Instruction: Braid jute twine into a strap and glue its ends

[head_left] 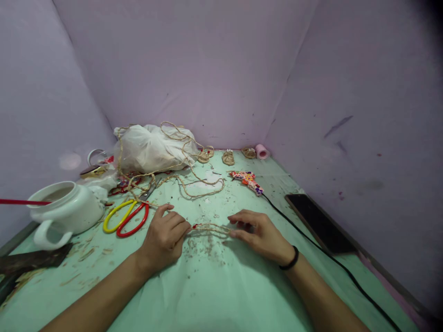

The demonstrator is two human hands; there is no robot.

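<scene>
My left hand (166,233) is closed on one end of a short length of looped twine (211,228), which lies low over the green cloth. A small red bit shows on the twine beside those fingertips. At the other end of the loop is my right hand (259,233), its thumb and fingers apart. The thumb tip is at the twine; whether it touches cannot be made out. Left of my left hand lie scissors (126,220) with one yellow and one red handle. A longer braided cord (200,196) trails from the scissors toward the back.
A white plastic bag (152,147) sits at the back left, a white pot (69,212) at the left. Small woven slippers (228,157) and a pink spool (262,152) stand by the back wall. A patterned glue gun (247,180) has a black cable beside a phone (320,223).
</scene>
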